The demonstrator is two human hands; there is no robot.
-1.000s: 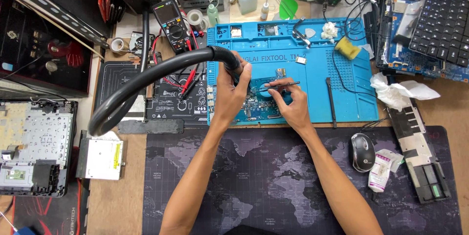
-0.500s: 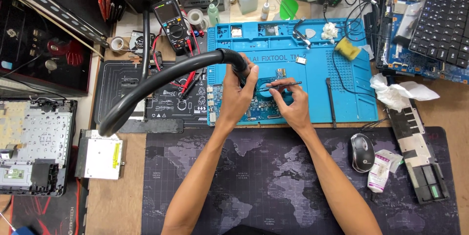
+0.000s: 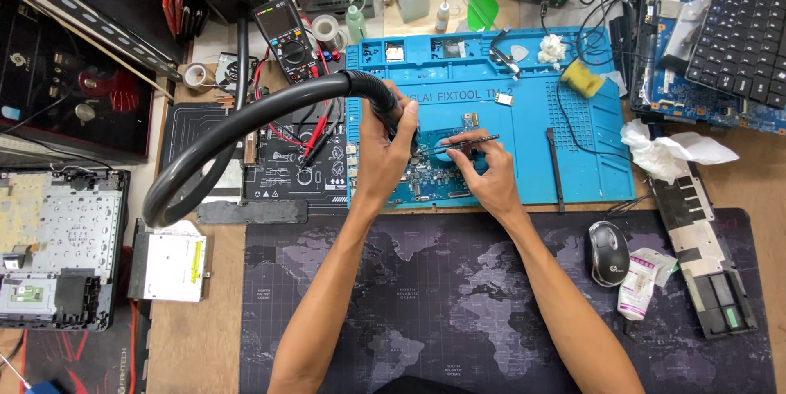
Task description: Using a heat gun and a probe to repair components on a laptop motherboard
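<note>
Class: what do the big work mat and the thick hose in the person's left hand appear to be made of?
Work mat: looks like soft matte blue silicone or rubber, with moulded compartments. Hose: probably ribbed black plastic or rubber, faintly glossy and bent in a curve.

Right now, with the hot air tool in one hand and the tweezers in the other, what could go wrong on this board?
The left hand holds the hot-air handle right over the circuit board; its stiff black hose could tug the nozzle off aim. The right hand pinches tweezers close beside the nozzle, so its fingers may get scorched. A slip could nudge small parts on the board.
</note>
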